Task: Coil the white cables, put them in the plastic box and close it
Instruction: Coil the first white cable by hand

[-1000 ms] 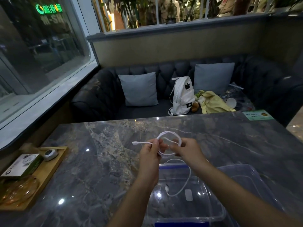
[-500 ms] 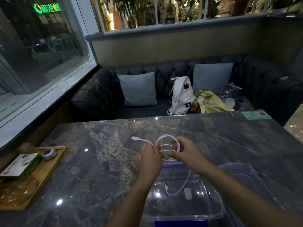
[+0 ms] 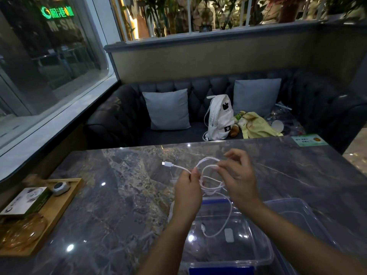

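Observation:
A white cable (image 3: 211, 187) is partly coiled in the air above the marble table (image 3: 123, 195). My left hand (image 3: 188, 189) pinches the coil at its left side, and a plug end (image 3: 166, 164) sticks out to the left. My right hand (image 3: 236, 175) pinches the top loop with thumb and forefinger, the other fingers spread. A loose length of the cable hangs down into the clear plastic box (image 3: 264, 255), which stands open just below my hands. Its clear lid (image 3: 297, 215) with blue clips lies to the right of the box.
A wooden tray (image 3: 59, 207) at the table's left edge carries a small box, a round device and an amber glass dish. Beyond the table a dark sofa (image 3: 123, 120) holds cushions, a white backpack (image 3: 219, 118) and a yellow cloth. A green card lies at the far right corner.
Both hands have risen and moved away from me, and spread apart. My right hand has drawn another loop onto the coil. The plug end now points further left.

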`<state>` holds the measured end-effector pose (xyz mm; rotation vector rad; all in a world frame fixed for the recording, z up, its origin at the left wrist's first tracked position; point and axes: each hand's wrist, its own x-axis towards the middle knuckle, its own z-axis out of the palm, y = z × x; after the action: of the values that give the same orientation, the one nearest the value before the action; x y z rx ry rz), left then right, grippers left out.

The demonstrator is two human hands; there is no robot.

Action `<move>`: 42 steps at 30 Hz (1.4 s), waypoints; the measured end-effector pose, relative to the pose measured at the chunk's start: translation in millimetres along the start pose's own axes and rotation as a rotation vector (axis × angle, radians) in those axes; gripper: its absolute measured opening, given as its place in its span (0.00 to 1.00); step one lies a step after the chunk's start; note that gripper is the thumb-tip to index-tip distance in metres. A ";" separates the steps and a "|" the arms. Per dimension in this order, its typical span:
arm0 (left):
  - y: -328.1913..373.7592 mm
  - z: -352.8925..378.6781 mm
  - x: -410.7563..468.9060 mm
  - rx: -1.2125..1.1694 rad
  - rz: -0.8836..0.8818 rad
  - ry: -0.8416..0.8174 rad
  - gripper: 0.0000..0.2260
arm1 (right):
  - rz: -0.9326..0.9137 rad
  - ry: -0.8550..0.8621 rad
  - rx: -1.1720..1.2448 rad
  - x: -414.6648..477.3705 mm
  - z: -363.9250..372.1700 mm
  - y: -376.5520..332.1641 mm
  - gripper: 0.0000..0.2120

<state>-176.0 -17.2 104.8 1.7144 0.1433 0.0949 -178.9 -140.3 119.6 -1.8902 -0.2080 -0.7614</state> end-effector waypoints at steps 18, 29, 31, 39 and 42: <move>0.6 -19.8 0.1 -0.120 0.043 -0.033 0.13 | 0.895 -0.068 0.623 13.8 3.5 -0.1 0.08; -6.7 -20.0 -10.5 0.145 0.283 -0.052 0.13 | 1.050 -0.139 0.683 9.0 7.5 3.9 0.07; -7.4 -17.9 -10.5 0.206 0.308 -0.037 0.13 | 0.982 -0.062 0.633 8.3 10.2 0.1 0.10; -3.9 -22.2 -12.2 0.243 0.342 0.066 0.13 | 0.687 -0.358 0.282 5.9 11.9 -10.7 0.10; -3.2 -21.8 -13.2 0.306 0.358 0.175 0.12 | 0.570 -0.510 0.198 3.5 13.0 -15.0 0.12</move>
<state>-192.4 2.6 105.2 2.0227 -0.0240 0.5110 -177.9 -123.0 129.8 -1.7926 -0.0482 0.1275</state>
